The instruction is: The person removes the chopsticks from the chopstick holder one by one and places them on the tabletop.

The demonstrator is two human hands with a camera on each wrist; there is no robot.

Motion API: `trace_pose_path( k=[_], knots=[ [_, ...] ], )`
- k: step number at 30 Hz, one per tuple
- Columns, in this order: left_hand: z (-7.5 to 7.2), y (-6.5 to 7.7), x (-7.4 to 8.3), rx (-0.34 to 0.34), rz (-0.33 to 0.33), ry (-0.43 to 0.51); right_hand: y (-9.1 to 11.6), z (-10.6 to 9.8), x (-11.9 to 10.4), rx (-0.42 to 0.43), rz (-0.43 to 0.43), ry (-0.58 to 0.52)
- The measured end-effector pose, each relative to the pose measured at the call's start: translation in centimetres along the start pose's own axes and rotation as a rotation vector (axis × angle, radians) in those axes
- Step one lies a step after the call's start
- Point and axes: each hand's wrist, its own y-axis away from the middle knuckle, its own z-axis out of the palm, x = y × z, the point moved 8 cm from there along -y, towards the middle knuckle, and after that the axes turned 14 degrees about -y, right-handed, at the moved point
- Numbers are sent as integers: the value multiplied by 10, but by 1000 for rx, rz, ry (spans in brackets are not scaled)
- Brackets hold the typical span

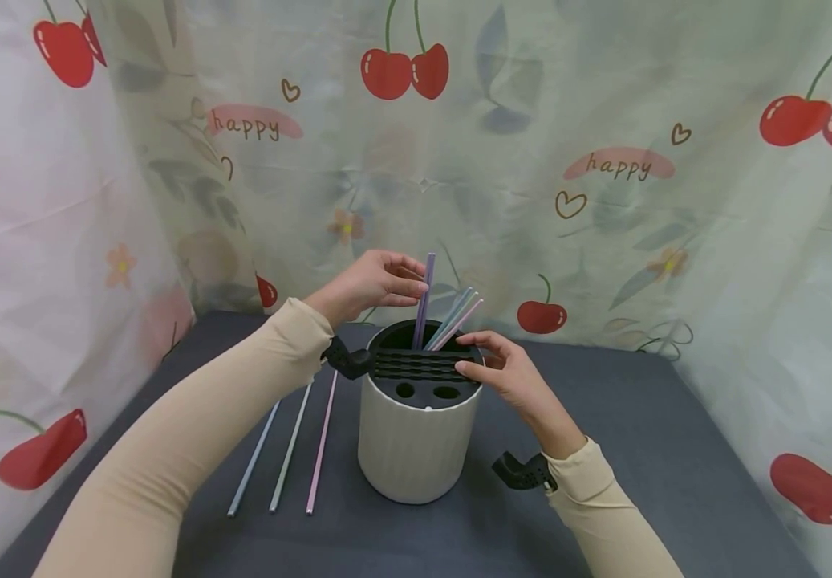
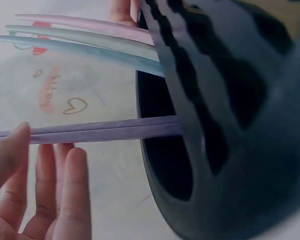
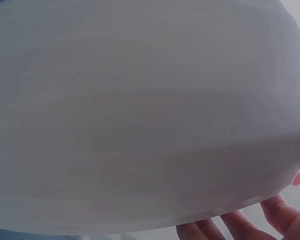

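Observation:
A pale ribbed utensil holder (image 1: 416, 453) with a black slotted top (image 1: 426, 366) stands upright on the dark table. My left hand (image 1: 385, 279) pinches two purple chopsticks (image 1: 425, 291) between thumb and fingers. Their lower ends are inside the large rear opening, as the left wrist view also shows. Leaning right in that opening are a blue chopstick (image 2: 85, 52), a pale green chopstick (image 2: 80, 38) and a pink chopstick (image 2: 85, 23). My right hand (image 1: 509, 373) holds the holder's right rim, thumb over the top. Much of that grip is hidden in the right wrist view.
Left of the holder, a blue chopstick (image 1: 253, 461), a pale green chopstick (image 1: 290, 451) and a pink chopstick (image 1: 322, 449) lie apart on the dark tabletop (image 1: 639, 474). A printed curtain (image 1: 502, 177) surrounds the table at the back and sides.

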Motion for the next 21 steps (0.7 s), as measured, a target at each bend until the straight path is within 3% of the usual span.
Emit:
trace_pose_path(
  k=[6, 11, 14, 18, 21],
  knots=[
    [-3, 0, -1, 16, 11, -9, 1, 0, -1, 0, -3, -12],
    [-24, 12, 16, 95, 116, 68, 2, 0, -2, -2, -13, -14],
    [-50, 25, 39, 175, 263, 204, 2, 0, -2, -7, -21, -10],
    [-95, 51, 65, 305, 463, 463, 2, 0, -1, -8, -16, -13],
    [-131, 70, 67, 414, 525, 633, 2, -1, 0, -9, -14, -15]
  ],
)
